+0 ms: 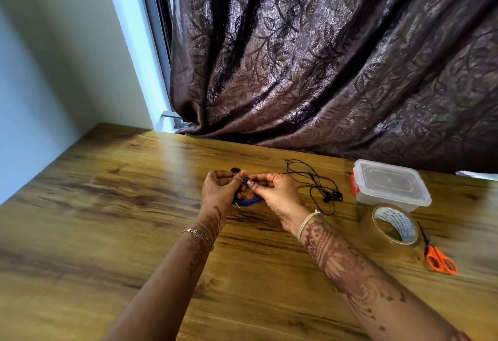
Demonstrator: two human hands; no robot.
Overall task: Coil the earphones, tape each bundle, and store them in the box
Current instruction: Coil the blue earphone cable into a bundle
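A blue earphone cable (249, 201) is bunched in loops between my two hands above the wooden table (107, 206). My left hand (219, 189) holds the blue loops, its thumb pinching the cable near a dark earbud (235, 170). My right hand (277, 192) pinches the same cable at the top with thumb and fingers. A black pair of earphones (319, 187) lies loose and uncoiled on the table just right of my right hand. The clear plastic box (390, 184) with its lid on stands further right. A roll of clear tape (392, 228) lies in front of the box.
Orange-handled scissors (438, 253) lie right of the tape roll. A dark patterned curtain (336, 57) hangs down onto the table's far edge. A white wall and window frame stand at the far left.
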